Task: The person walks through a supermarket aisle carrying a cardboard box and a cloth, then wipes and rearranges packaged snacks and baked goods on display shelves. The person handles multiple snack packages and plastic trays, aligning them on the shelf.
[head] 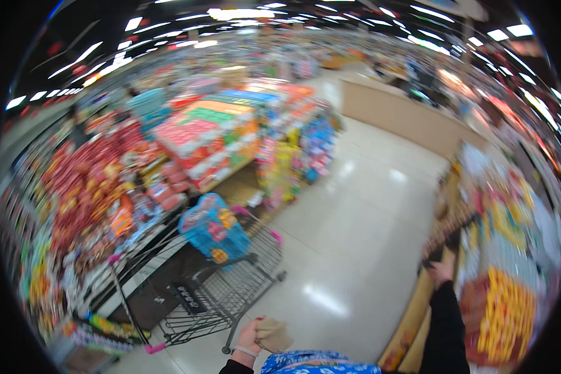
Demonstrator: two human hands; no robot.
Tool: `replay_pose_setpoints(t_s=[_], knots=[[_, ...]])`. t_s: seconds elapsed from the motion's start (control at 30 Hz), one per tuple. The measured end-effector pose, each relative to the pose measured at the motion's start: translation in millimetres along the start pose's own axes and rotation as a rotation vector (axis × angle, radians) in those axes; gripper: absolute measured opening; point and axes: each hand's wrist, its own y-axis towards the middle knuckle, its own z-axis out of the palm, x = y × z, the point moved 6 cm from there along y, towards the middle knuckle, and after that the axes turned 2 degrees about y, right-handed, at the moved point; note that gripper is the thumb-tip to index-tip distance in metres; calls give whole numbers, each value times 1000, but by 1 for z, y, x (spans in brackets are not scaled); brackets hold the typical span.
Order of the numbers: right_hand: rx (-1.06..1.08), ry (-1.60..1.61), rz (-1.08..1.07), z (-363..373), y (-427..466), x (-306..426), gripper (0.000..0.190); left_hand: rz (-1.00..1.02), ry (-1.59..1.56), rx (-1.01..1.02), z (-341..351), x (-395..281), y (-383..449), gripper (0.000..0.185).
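My left hand point(248, 337), low in the middle of the head view, has its fingers closed around a crumpled tan cloth-like thing point(273, 334). To the right, my right hand point(442, 271) reaches to the edge of a goods display and closes on a dark object point(434, 256). A long speckled brown piece point(449, 229) extends beyond it; blur hides what it is and whether the two are joined. Ahead of my left hand stands a wire shopping cart point(229, 290) with pink corner pieces. A blue printed plastic package point(215, 229) appears in or just behind its basket.
Red packaged goods point(98, 163) fill the left display, beside stacked multipacks point(205, 126). Shiny pale floor point(355, 210) runs between the displays to a tan partition point(397, 114). Yellow packets point(507, 318) are piled at right. A blue patterned garment point(308, 363) shows below me.
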Motion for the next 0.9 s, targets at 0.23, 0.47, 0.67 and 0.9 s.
replay_pose_setpoints(t_s=[0.23,0.47,0.67,0.9], knots=[[-325,-132,-28,75,46,111,62,-80,-78,-182,43,-7,59,22],[122,-74,-25,99,119,47,16,-76,-42,-207,106,-48,207,23],[-124,-141,281,152,151,-1,17,-22,63,-51,273,-122,358,20],[-280,-57,384,182,241,4,19,-206,277,263,458,-127,482,24]])
